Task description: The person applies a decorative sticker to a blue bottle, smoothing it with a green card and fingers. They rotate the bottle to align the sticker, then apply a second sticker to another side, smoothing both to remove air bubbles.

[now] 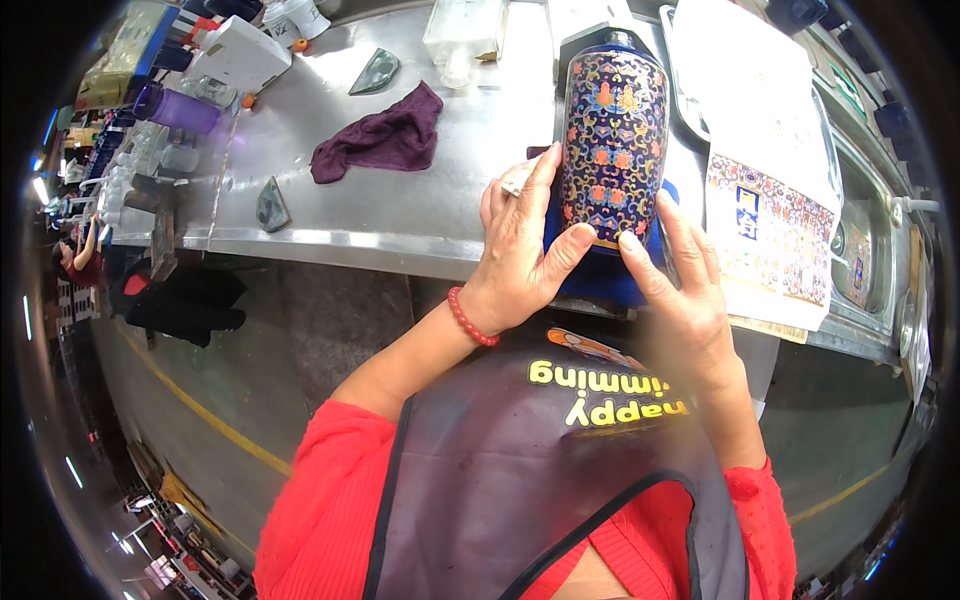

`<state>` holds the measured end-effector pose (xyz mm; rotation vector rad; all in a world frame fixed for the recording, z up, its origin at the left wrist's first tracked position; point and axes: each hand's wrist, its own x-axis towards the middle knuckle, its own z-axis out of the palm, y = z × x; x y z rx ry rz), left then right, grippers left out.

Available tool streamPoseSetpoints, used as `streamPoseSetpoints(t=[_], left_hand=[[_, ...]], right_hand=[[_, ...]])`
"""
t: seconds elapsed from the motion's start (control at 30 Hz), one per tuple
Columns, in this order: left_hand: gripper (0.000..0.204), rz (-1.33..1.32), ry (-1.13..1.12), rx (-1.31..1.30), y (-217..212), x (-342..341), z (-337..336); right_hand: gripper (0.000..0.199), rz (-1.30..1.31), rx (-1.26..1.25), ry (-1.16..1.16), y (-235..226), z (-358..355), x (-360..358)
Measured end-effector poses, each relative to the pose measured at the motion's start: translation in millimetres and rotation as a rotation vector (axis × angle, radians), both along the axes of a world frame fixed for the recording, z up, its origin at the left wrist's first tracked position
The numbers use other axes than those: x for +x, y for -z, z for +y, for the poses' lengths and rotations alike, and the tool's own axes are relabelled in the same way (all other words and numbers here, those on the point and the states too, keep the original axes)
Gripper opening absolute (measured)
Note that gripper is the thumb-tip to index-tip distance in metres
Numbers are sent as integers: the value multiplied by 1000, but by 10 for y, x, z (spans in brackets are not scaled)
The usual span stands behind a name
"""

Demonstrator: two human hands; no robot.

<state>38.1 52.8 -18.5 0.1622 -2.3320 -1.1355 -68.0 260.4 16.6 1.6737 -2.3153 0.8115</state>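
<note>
A dark blue bottle [613,130] with a colourful floral pattern and a narrow neck lies with its base toward me, at the table's front edge. My left hand [525,240] is against its left side, fingers along the edge and thumb at the lower end. A small pale thing, perhaps a ring, shows at those fingers. My right hand [690,275] has its fingertips on the bottle's lower right side. Between them the two hands grip the bottle. Something blue [600,280] lies beneath it. A patterned printed sheet [768,225] is to the right.
A crumpled purple cloth [385,135] and two dark scraper-like pieces [375,72] [272,205] lie on the metal table [330,245]. Plastic bottles and a purple jar [180,110] crowd the left. A clear container [465,30] stands behind; a metal sink [865,215] is at right.
</note>
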Motion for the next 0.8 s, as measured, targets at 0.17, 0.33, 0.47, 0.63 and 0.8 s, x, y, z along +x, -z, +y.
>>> streamPoseSetpoints(t=[0.17, 0.33, 0.47, 0.63, 0.8], left_hand=[[79, -10, -8, 3, -13, -6, 7], [81, -10, 21, 85, -5, -16, -15], [82, -4, 6, 83, -7, -28, -7], [82, -33, -4, 92, -37, -39, 2], [82, -60, 9, 131, -52, -46, -3]], right_hand=[[54, 64, 24, 5, -58, -70, 48], [54, 48, 34, 19, -103, -81, 55], [55, 67, 60, 29, -120, -98, 76], [54, 81, 48, 29, -158, -123, 83], [54, 91, 48, 25, -170, -124, 82]])
